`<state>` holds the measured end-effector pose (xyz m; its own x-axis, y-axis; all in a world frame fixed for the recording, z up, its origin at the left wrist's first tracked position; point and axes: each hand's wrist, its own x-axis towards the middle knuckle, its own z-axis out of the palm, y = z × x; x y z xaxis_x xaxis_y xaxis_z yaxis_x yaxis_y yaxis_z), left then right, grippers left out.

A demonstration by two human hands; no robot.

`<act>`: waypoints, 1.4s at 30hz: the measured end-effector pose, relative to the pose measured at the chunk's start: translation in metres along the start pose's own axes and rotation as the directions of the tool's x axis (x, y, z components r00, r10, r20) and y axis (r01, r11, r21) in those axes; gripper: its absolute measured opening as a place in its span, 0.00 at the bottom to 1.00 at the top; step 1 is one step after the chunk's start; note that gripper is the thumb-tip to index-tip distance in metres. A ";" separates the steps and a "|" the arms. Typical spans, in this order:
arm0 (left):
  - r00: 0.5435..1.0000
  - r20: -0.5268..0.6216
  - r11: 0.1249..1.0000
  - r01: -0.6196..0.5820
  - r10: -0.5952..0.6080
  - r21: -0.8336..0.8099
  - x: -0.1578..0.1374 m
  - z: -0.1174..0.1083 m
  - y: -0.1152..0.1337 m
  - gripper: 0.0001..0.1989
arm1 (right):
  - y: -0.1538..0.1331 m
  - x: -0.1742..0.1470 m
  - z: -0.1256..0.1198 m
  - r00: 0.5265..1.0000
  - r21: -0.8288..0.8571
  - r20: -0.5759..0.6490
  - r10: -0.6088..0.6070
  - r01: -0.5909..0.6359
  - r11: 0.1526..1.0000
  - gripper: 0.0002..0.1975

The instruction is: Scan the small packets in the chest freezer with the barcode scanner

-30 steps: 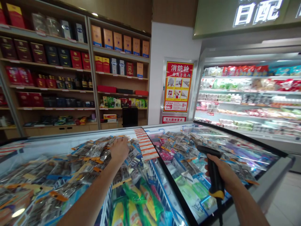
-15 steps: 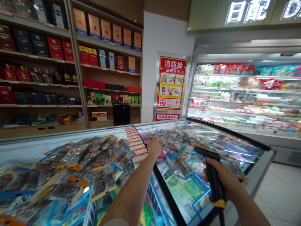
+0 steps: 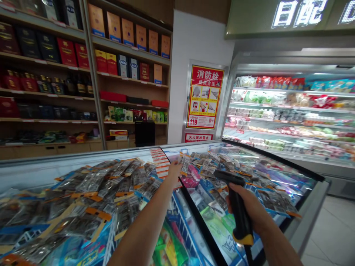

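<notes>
My left hand (image 3: 174,170) reaches far forward over the glass-topped chest freezer, by the black divider. Its fingers are closed on a small clear packet (image 3: 185,165) with an orange top edge and dark contents, which stands up beside the pile of similar packets. In my right hand (image 3: 245,203) is a black barcode scanner (image 3: 240,210) with a yellow band low on its grip, its head pointing left over the right-hand section. Many more dark-filled packets (image 3: 111,181) lie heaped in the left section. A pink bag (image 3: 191,177) rests just below the held packet.
Red-and-white price labels (image 3: 160,162) line the black divider (image 3: 194,218). A blue wire basket (image 3: 183,221) holds green bags. Boxed goods fill wooden shelves (image 3: 130,83) behind, beside a red fire-hydrant notice (image 3: 206,96). At right stands a lit refrigerated display (image 3: 291,122).
My left hand has moved a little left and up, and a packet now stands upright at its fingers. The scanner in my right hand has shifted left.
</notes>
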<state>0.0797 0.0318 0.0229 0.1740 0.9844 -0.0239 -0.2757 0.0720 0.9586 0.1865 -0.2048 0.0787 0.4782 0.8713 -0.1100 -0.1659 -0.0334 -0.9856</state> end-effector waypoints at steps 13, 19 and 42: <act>0.990 0.132 0.920 0.088 -0.040 -0.382 -0.021 -0.018 0.013 0.11 | 0.006 -0.015 0.052 0.993 -0.018 0.109 0.034 -0.032 0.999 0.14; 0.992 0.121 0.904 0.079 -0.030 -0.420 -0.016 -0.020 0.010 0.15 | 0.007 -0.011 0.053 0.996 -0.019 0.082 0.047 -0.046 0.999 0.14; 0.991 0.134 0.909 0.037 0.021 -0.415 -0.010 -0.022 0.005 0.17 | -0.011 -0.011 0.048 0.993 -0.030 0.087 0.080 -0.078 0.997 0.13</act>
<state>0.0556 0.0263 0.0215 0.2936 0.9553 0.0341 -0.6364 0.1687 0.7527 0.1414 -0.1901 0.0966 0.3861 0.9053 -0.1770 -0.1764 -0.1159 -0.9775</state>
